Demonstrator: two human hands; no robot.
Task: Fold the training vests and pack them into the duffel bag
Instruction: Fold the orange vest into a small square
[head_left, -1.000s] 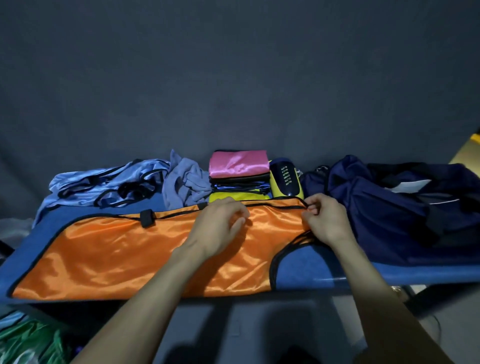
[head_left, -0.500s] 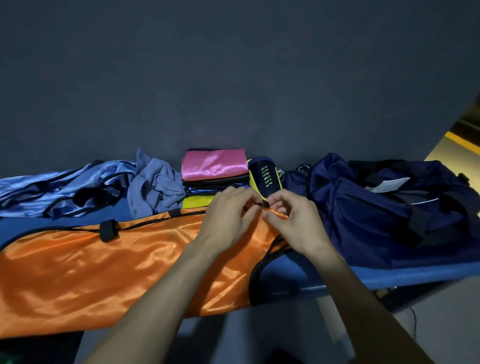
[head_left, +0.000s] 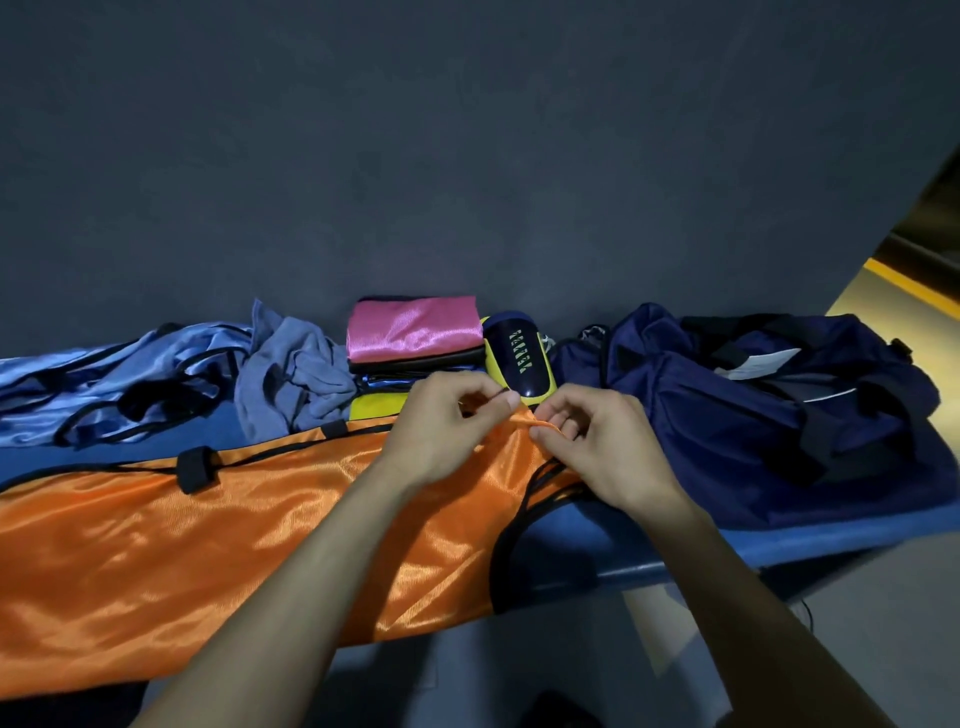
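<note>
- Two hands are being held close together at the far right corner of the orange vest (head_left: 218, 540); the corner is being pinched by the left hand (head_left: 447, 431) between thumb and forefinger, and the edge just beside it is being pinched by the right hand (head_left: 597, 447) with curled fingers.
- The vest is being kept spread flat across the blue table (head_left: 587, 540) (its black trim is showing along the edges).
- A stack of folded vests (head_left: 415, 343), pink on top, is being kept behind the hands, beside a yellow and dark shin guard (head_left: 519, 358).
- The navy duffel bag (head_left: 753, 410) is being kept at the right end of the table.
- Crumpled light blue vests (head_left: 156, 374) are being left at the far left.
</note>
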